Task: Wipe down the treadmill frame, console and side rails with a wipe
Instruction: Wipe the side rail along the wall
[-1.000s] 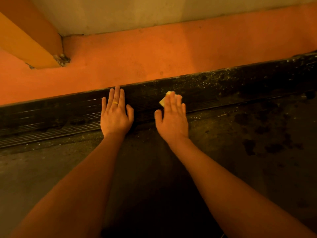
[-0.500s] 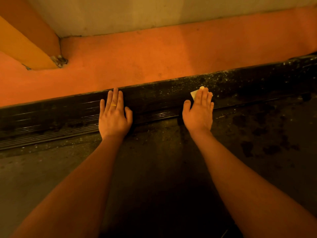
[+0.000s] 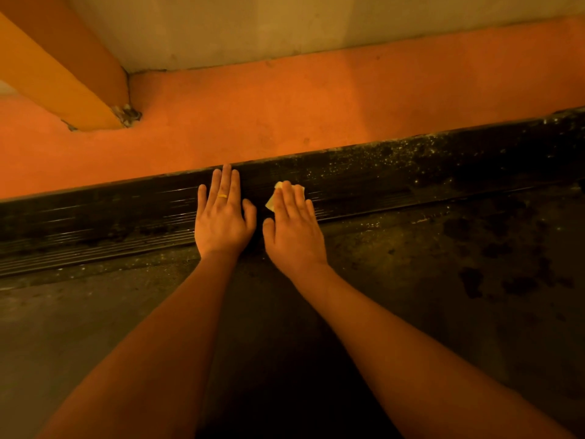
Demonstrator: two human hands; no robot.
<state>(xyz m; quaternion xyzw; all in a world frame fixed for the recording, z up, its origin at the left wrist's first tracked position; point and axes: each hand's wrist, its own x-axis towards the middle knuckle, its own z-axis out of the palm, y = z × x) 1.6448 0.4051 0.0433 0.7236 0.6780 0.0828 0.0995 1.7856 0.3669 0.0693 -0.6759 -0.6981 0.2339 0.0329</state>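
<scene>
Person is kneeling or leaning over the treadmill's side rail (image 3: 411, 182), which is running dark and ribbed between the orange floor (image 3: 285, 115) and the belt (image 3: 411, 296).

Right hand (image 3: 292, 229) is lying flat, fingers straight, pressing the wipe (image 3: 278, 185) onto the rail; only pale corners are poking out past the fingertips and by the index finger. Nothing is being pinched.

Left hand (image 3: 221, 220) is bracing flat on the rail just beside it, fingers straight, holding nothing, ring (image 3: 222, 195) showing.

Progress, judging by the surface: the stretch left of the hands is looking glossy and mostly speck-free, likely done. The stretch to the right is carrying heavy pale dust, so that part is looking unwiped. The belt is also showing dark blotches.

Console, frame uprights and the opposite rail are sitting out of view, so their state can't be told. The rail looks roughly half done.
</scene>
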